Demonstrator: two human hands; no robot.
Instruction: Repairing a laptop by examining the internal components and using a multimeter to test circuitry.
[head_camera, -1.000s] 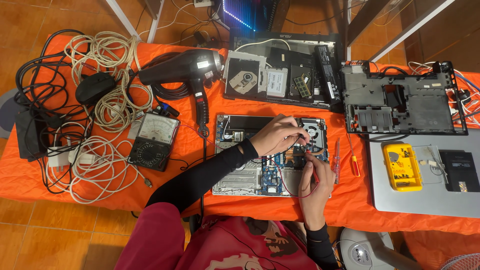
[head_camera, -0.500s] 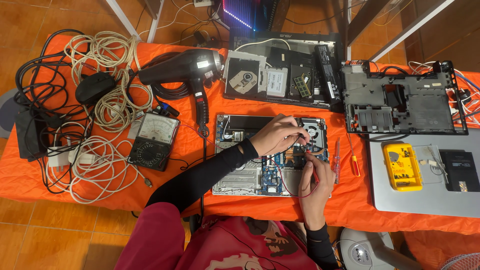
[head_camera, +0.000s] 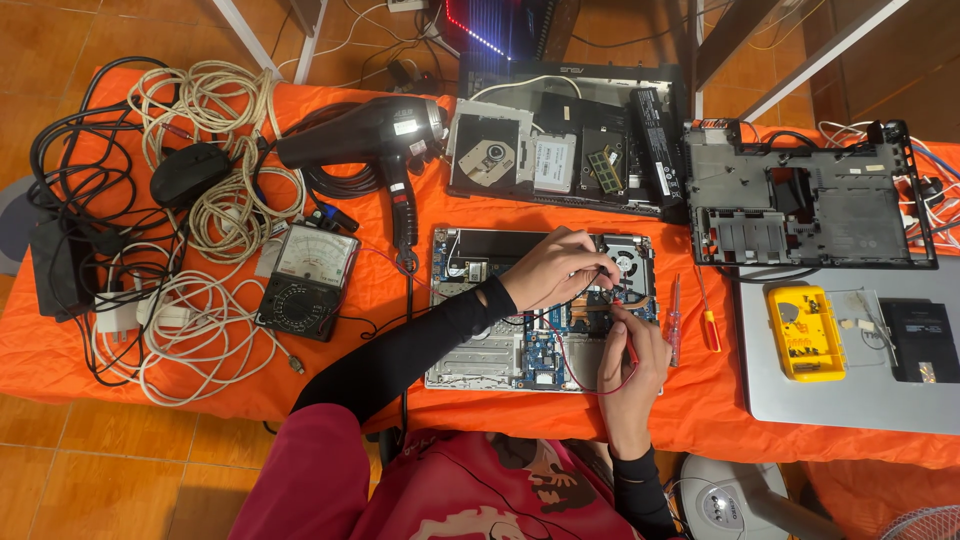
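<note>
An opened laptop base (head_camera: 470, 350) with its circuit board and fan exposed lies on the orange cloth in front of me. My left hand (head_camera: 555, 268) rests over the board near the fan and pinches a thin black probe whose tip touches the board. My right hand (head_camera: 632, 362) comes up from below and holds a red probe (head_camera: 630, 345) with a red wire, tip on the board just left of the fan. The two probe tips sit close together. An analog multimeter (head_camera: 307, 280) lies to the left, its leads running to the laptop.
A black hair dryer (head_camera: 375, 135) lies behind the laptop, beside coiled cables (head_camera: 190, 200). Other laptop shells (head_camera: 810, 200) fill the back and right. Two screwdrivers (head_camera: 690, 320), a yellow parts box (head_camera: 803, 332) and a grey lid (head_camera: 850, 400) sit on the right.
</note>
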